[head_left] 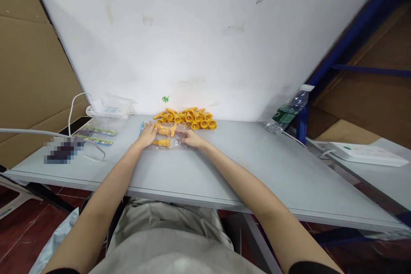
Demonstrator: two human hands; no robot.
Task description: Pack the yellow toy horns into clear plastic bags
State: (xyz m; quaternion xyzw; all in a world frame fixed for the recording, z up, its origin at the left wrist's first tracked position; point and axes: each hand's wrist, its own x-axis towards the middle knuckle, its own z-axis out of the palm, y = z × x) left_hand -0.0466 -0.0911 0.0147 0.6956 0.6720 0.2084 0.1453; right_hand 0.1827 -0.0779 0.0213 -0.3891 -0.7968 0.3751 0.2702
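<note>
A clear plastic bag [167, 139] lies on the grey table [257, 167] with a few orange plastic pieces [162, 142] inside it. My left hand [147, 135] rests flat on the bag's left side, fingers stretched out. My right hand [192, 138] lies on the bag's right end, fingers pointing left; whether it pinches the bag is hard to make out. Just behind the bag sits a pile of several orange plastic pieces [189, 118] against the white wall.
A stack of clear bags with colourful strips [98, 132] and a white cable [77, 107] lie at the left. A water bottle [287, 111] lies at the back right. A white power strip [362, 153] sits on the neighbouring table. Cardboard stands at the left.
</note>
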